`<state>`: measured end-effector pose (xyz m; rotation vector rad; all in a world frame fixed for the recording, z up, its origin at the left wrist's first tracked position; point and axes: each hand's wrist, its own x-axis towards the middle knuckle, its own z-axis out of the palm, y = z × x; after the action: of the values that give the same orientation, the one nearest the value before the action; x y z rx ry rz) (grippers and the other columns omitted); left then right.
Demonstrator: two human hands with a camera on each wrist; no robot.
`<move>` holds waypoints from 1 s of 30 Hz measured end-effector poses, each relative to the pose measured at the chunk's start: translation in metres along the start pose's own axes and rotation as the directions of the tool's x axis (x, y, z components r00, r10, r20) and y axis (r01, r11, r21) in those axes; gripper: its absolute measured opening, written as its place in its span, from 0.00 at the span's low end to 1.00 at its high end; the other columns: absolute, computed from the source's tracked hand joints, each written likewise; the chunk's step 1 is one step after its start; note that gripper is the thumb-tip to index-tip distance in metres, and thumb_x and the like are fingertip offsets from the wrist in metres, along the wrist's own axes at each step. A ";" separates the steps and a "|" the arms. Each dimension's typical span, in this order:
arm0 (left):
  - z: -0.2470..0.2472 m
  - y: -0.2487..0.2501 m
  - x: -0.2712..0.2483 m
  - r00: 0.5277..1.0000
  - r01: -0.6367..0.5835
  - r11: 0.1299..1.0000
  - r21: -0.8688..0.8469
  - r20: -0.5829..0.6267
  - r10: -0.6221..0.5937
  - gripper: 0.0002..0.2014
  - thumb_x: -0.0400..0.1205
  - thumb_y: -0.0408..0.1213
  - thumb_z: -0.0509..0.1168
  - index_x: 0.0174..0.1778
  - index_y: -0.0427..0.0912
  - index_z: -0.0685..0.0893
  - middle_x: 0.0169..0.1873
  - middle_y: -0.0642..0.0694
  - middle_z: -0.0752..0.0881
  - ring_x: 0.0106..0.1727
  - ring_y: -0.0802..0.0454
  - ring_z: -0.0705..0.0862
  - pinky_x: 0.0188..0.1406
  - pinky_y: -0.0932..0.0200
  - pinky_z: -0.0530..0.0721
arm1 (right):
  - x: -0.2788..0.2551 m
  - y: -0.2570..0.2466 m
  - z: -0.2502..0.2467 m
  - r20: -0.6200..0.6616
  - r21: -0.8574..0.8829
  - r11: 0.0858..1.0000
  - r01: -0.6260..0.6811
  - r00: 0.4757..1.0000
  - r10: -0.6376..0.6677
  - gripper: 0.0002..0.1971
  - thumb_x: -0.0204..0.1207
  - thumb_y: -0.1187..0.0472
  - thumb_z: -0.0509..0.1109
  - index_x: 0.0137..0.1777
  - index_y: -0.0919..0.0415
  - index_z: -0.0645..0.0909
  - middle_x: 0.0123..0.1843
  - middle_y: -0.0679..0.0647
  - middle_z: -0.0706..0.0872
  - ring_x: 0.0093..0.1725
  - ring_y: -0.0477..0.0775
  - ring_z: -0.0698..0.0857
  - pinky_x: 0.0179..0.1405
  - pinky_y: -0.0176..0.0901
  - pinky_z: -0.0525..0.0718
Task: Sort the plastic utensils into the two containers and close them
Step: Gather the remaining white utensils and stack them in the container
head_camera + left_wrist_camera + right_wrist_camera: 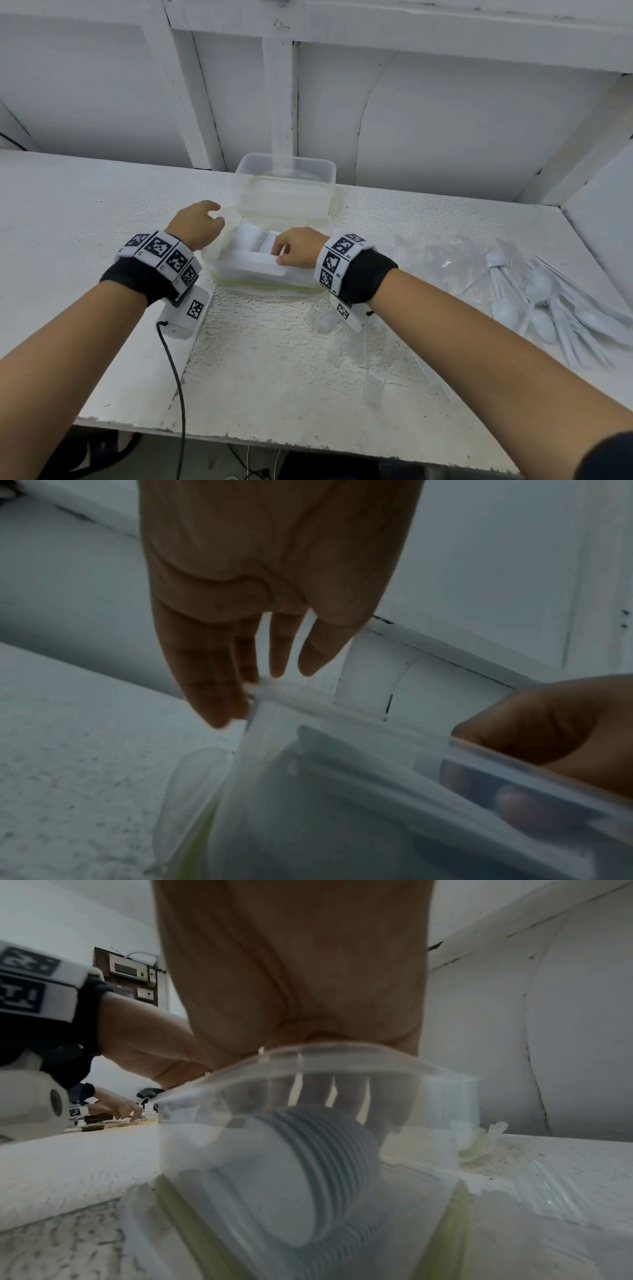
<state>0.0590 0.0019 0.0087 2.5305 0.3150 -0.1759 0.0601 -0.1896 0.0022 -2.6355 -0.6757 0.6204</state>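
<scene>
- the clear rectangular plastic container with a green seal sits at the table's middle, long axis running from 9 to 3 o'clock, a nested stack of white plastic forks lying inside along that axis.
- the right hand reaches in from 4 o'clock, fingers curled onto the stack; whether it truly grips is hard to say.
- the left hand, at the container's 10 o'clock corner, touches the rim with nearly straight fingers.
- a second, empty clear container stands at 12 o'clock, just behind.
- loose white plastic spoons lie at 3 o'clock, nearer the right hand, so that hand looks best placed to fetch them.
- clear plastic forks lie at 5 o'clock.
</scene>
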 end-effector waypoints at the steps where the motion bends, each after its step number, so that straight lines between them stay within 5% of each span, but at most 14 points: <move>1: 0.000 -0.001 0.000 0.999 0.028 0.999 -0.042 0.032 -0.027 0.20 0.84 0.37 0.57 0.73 0.41 0.72 0.60 0.36 0.82 0.59 0.38 0.82 0.55 0.43 0.84 | 0.001 0.000 0.001 -0.002 -0.004 1.000 0.002 1.000 -0.002 0.14 0.80 0.62 0.65 0.63 0.62 0.81 0.66 0.55 0.81 0.65 0.55 0.79 0.59 0.40 0.74; 5: 0.000 -0.003 0.001 0.995 0.089 0.989 -0.115 0.052 -0.083 0.20 0.83 0.31 0.55 0.71 0.44 0.74 0.51 0.38 0.83 0.52 0.39 0.85 0.46 0.39 0.87 | 0.001 0.002 0.000 -0.014 -0.028 0.999 0.025 1.000 -0.026 0.14 0.79 0.64 0.65 0.63 0.63 0.82 0.64 0.55 0.83 0.63 0.54 0.80 0.59 0.41 0.76; 15: 0.001 -0.005 0.005 0.992 0.121 0.983 -0.135 0.056 -0.114 0.20 0.83 0.27 0.54 0.71 0.44 0.74 0.51 0.38 0.83 0.51 0.38 0.85 0.43 0.40 0.88 | -0.001 0.007 -0.002 -0.045 0.008 0.998 0.066 0.997 -0.066 0.14 0.79 0.64 0.66 0.62 0.64 0.83 0.63 0.55 0.84 0.62 0.53 0.81 0.51 0.33 0.72; 22: 0.002 -0.005 0.007 0.992 0.118 0.984 -0.130 0.058 -0.112 0.20 0.83 0.27 0.54 0.71 0.43 0.74 0.51 0.40 0.83 0.52 0.39 0.85 0.37 0.49 0.87 | 0.000 0.011 -0.003 -0.084 0.009 0.998 0.069 0.994 -0.068 0.14 0.81 0.66 0.61 0.63 0.65 0.82 0.65 0.56 0.83 0.65 0.54 0.79 0.59 0.35 0.72; 26: 0.000 -0.004 0.002 0.995 0.097 0.990 -0.103 0.040 -0.093 0.20 0.82 0.28 0.54 0.70 0.41 0.75 0.54 0.37 0.84 0.52 0.40 0.83 0.40 0.51 0.85 | -0.002 0.014 -0.003 -0.105 0.012 0.996 0.094 0.990 -0.092 0.14 0.81 0.65 0.61 0.62 0.66 0.83 0.64 0.56 0.84 0.65 0.54 0.80 0.59 0.36 0.72; 30: -0.004 0.003 -0.006 0.998 0.041 0.998 0.045 -0.057 -0.039 0.19 0.82 0.30 0.55 0.69 0.40 0.76 0.63 0.38 0.82 0.63 0.38 0.78 0.63 0.49 0.74 | -0.011 0.019 -0.010 -0.163 0.045 0.991 0.129 0.979 -0.120 0.15 0.82 0.64 0.61 0.65 0.63 0.81 0.65 0.56 0.84 0.66 0.53 0.79 0.61 0.34 0.70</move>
<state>0.0542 0.0007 0.0142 2.5798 0.3883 -0.1295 0.0637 -0.2131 0.0063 -2.5351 -0.7564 0.3811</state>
